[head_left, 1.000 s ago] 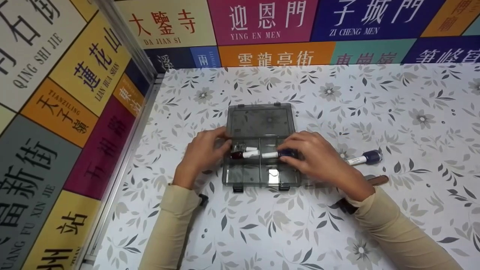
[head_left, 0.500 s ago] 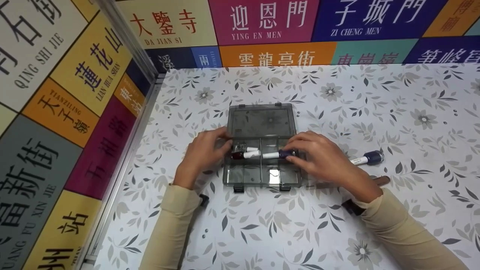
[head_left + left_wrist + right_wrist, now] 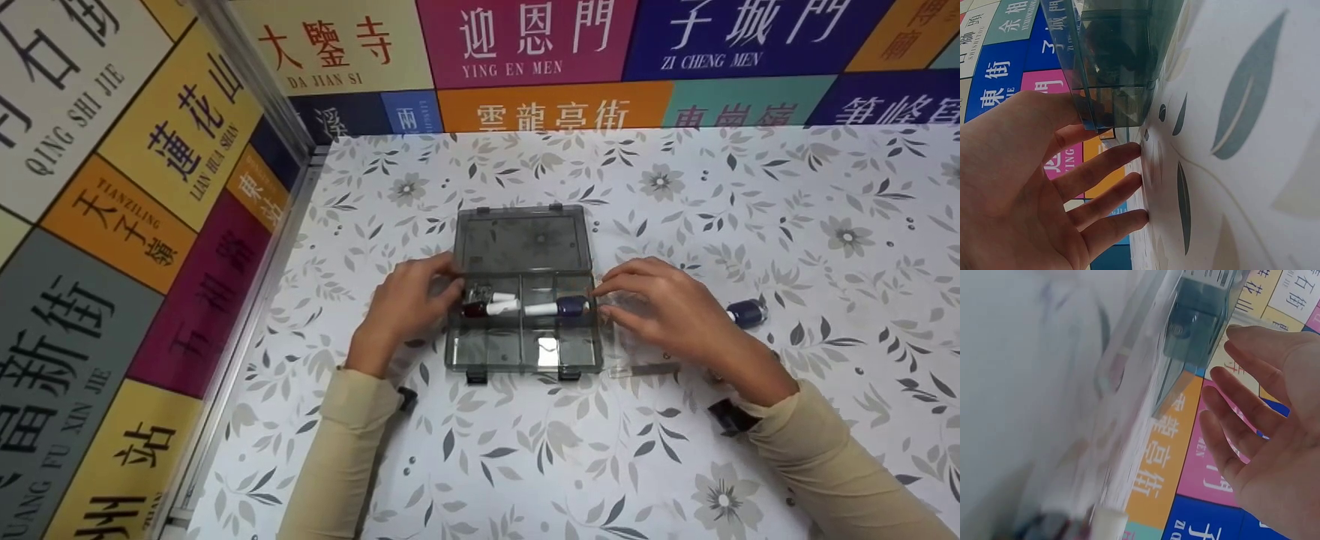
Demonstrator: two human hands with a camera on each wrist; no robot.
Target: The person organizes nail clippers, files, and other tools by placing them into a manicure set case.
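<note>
Floral tbl [image 3: 487,465] bears open, divided, see-thru dk-gry box [image 3: 523,271].

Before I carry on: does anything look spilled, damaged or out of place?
No visible spill or damage. One blue bottle lies on the table beyond the right hand, perhaps stray, since similar bottles lie in the open box.

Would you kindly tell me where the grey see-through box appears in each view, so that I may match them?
Head: the box lies open near the centre.
Left wrist: the box is at the top, left of centre.
Right wrist: the box is at the top, right of centre.
Shared landmark: the magenta wall panel, partly covered in both wrist views.
</note>
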